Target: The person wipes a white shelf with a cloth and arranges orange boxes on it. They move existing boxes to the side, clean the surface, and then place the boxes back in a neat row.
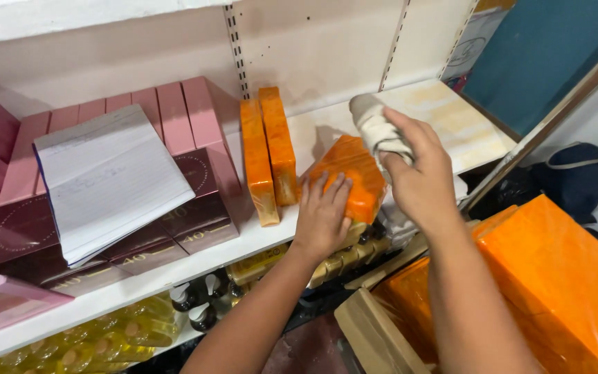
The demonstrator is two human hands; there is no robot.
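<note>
My left hand (323,216) grips an orange wrapped box (351,170) and holds it tilted at the front edge of the white shelf (444,114). My right hand (420,173) is closed around a rolled white cloth (376,128) just right of the box, and the cloth touches the box's upper right corner. Two more orange boxes (268,149) stand upright side by side on the shelf, just left of the held one.
Pink boxes (174,114) and dark maroon boxes (195,215) fill the left of the shelf, with a lined notebook (109,176) lying on top. Yellow bottles (126,336) stand on the lower shelf. A large orange wrapped pack (562,277) sits in a cardboard carton (372,332) at lower right.
</note>
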